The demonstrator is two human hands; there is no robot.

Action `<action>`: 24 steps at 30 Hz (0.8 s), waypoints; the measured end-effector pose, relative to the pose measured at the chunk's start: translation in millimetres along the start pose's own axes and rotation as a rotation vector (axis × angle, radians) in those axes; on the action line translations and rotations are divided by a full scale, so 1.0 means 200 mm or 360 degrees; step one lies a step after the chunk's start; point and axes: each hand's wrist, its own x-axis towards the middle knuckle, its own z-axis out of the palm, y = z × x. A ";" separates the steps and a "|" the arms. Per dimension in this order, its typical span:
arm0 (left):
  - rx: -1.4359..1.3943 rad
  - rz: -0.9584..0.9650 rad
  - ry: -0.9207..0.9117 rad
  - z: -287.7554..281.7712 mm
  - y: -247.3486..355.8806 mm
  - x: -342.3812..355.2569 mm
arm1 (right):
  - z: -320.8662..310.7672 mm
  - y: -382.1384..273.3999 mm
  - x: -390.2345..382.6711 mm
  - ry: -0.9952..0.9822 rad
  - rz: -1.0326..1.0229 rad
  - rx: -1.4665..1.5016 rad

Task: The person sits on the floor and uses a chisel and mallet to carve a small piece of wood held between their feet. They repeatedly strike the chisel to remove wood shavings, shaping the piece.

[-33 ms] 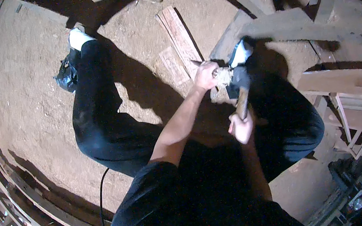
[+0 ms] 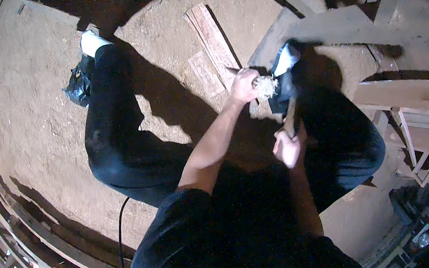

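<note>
My left hand (image 2: 244, 86) is wrapped round a chisel-like tool. Its frayed, pale butt end (image 2: 265, 87) sticks out on the right of the fist, and a dark narrow tip (image 2: 233, 70) shows on the left. In my right hand (image 2: 287, 148) is the wooden handle (image 2: 291, 116) of a hammer. The dark hammer head (image 2: 286, 85), smeared by motion, is just right of the frayed end; whether they touch I cannot tell. Beyond my left hand a reddish plank (image 2: 211, 38) lies on the ground, with a shorter board piece (image 2: 205, 73) beside it.
My legs are spread either side, with a white-covered left foot (image 2: 93, 42) and right foot (image 2: 286, 58). A black plastic bag (image 2: 79, 87) lies by the left foot. Large timbers (image 2: 338, 28) stand at the far right, stacked boards (image 2: 418, 94) at the right, long beams (image 2: 51, 241) at the left.
The hammer head has shifted slightly right, away from the frayed butt end. Both hands have moved a little farther from my body.
</note>
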 end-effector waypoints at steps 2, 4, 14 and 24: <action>0.0027 0.0082 -0.0041 -0.01 -0.02 0.03 | 0.07 -0.10 -0.01 0.0179 -0.0153 0.0091; 0.0031 0.0120 -0.0073 0.00 -0.06 0.02 | 0.05 -0.06 0.01 0.0142 -0.0187 -0.0003; 0.0047 0.0175 -0.0038 0.01 -0.08 0.03 | 0.00 0.10 0.08 0.0131 -0.0068 0.0046; 0.0067 0.0118 -0.0054 0.00 -0.06 0.06 | 0.04 0.00 0.08 0.0113 0.0130 0.0064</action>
